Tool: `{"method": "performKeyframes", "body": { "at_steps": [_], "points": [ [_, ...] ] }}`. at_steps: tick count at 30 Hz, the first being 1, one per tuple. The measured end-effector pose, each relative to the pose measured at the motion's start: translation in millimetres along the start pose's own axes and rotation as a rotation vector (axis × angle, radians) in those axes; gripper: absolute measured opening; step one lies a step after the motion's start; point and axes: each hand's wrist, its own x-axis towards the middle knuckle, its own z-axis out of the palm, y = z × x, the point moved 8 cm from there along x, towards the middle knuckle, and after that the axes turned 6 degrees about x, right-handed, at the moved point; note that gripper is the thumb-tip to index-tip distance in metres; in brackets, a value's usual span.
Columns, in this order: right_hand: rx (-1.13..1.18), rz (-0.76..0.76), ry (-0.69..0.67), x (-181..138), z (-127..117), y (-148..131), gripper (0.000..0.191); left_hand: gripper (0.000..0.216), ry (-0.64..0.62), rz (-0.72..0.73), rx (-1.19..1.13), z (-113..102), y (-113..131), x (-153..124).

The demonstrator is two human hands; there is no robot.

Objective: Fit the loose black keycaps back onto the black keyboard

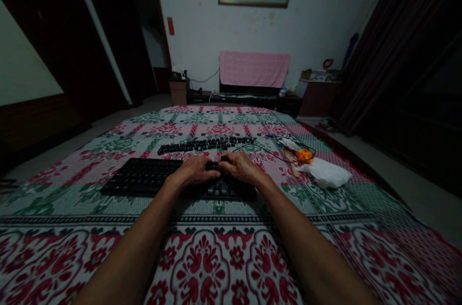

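A black keyboard [140,177] lies across the patterned cloth in front of me. My left hand [197,169] rests over its right half, palm down. The left thumb stretches to the right, apart from the fingers, whose tips are partly hidden. Just beside it, my right hand [240,166] is over the keyboard's right end, with thumb and index finger brought together. Something small and dark shows at those fingertips, too dim to name. Beyond the keyboard, many loose black keycaps [205,145] lie in long rows on the cloth.
Right of the hands lie a crumpled white bag [327,173], an orange bundle [304,155], a flat wooden-coloured strip [294,168] and a thin black cable [265,151]. The patterned cloth [202,266] covers the whole surface. A pink towel [254,68] hangs over a screen at the far wall.
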Motion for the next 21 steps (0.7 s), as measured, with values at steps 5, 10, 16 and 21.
{"method": "performKeyframes", "body": {
  "at_steps": [5, 10, 16, 21],
  "points": [
    [0.034, -0.012, 0.001, -0.1, 2.0, 2.9, 0.017, 0.056, -0.015, 0.002, 0.011, 1.8, -0.2, 0.3],
    [0.087, 0.013, 0.028, 0.1, -0.1, 9.9, 0.016, 0.048, -0.007, -0.029, 0.011, -1.7, 0.9, -1.6],
    [0.129, 0.087, 0.001, 3.5, 1.2, 20.2, 0.019, 0.046, -0.043, -0.030, 0.043, -0.9, 2.6, -1.6],
    [0.097, 0.082, 0.064, 5.2, -3.4, 19.8, 0.021, 0.050, -0.026, -0.007, 0.086, 3.5, 2.1, 1.7]
  ]
}}
